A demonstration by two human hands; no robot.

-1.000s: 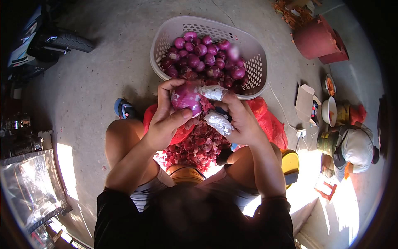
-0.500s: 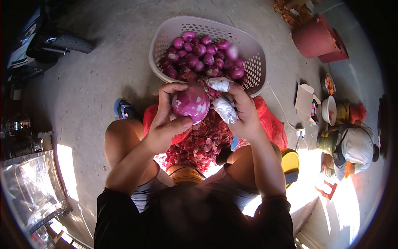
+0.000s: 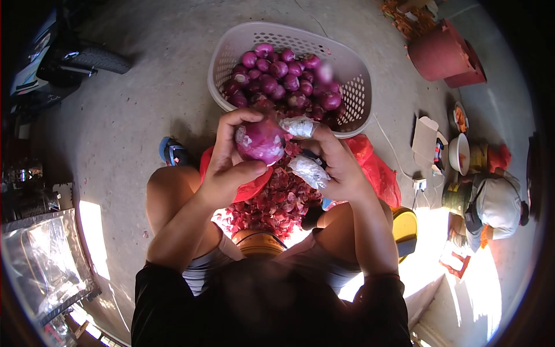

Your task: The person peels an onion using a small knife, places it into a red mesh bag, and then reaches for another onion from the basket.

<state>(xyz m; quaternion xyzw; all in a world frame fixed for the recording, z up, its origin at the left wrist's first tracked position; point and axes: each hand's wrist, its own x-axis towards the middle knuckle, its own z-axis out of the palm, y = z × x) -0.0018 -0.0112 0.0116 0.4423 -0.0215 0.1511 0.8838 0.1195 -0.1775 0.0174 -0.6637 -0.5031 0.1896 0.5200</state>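
A large purple onion (image 3: pixel 259 141) with pale patches is gripped between the fingers and thumb of my left hand (image 3: pixel 222 165). My right hand (image 3: pixel 341 165) is just right of the onion, its thumb and forefinger wrapped in a silvery covering (image 3: pixel 308 171). Those fingertips are bent toward the onion, and a dark object shows partly between them, too hidden to name. Below both hands lies a heap of red onion skins (image 3: pixel 277 202) on red netting (image 3: pixel 378 176). Beyond them stands a perforated basket (image 3: pixel 352 63) holding several purple onions (image 3: pixel 278 70).
A yellow container (image 3: pixel 404 225) is beside my right knee. Farther right are a white bowl (image 3: pixel 459 154), an open cardboard box (image 3: pixel 424 139), red tubs (image 3: pixel 436 52) and another person (image 3: pixel 497 202). A motorbike wheel (image 3: pixel 95 58) stands at upper left.
The onion has shifted slightly left and turned, showing a different pale patch. My right hand's wrapped fingers have moved a little left and down, farther apart.
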